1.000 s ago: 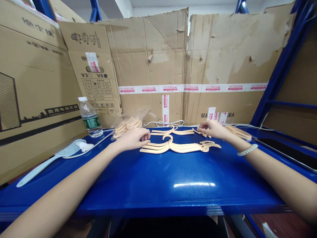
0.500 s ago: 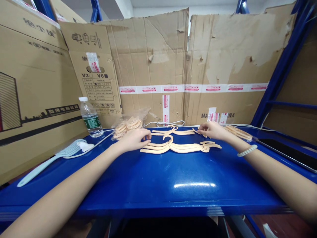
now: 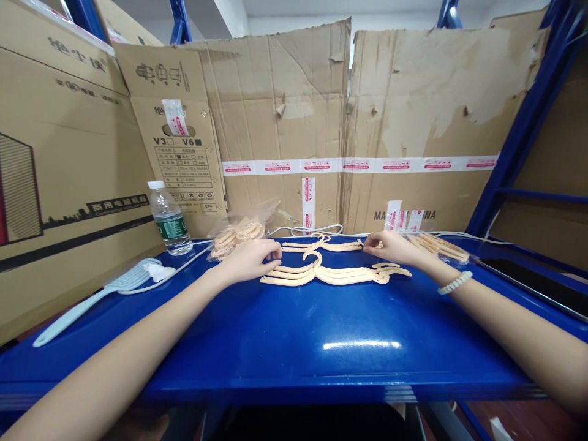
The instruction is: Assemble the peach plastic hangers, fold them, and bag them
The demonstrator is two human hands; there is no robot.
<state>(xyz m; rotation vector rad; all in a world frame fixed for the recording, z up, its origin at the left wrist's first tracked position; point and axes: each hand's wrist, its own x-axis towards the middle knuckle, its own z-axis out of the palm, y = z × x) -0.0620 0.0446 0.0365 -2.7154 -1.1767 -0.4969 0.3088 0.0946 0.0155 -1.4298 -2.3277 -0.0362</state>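
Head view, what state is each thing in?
Near hanger: lying down
Far hanger: lying down
Left hand: fingers bent, grip unclear
Right hand: fingers bent, grip unclear
Left bag: holding pieces, closure unclear
Bottle: standing, capped
Brush: lying down
Phone: lying flat, screen dark

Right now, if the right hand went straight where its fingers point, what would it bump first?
Probably the back hanger, just ahead of the right hand, though depth is unclear: that hand might pass above.

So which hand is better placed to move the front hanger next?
Left hand, I think: it's at the left end of the front hanger. The right hand is farther back, by the back hanger.
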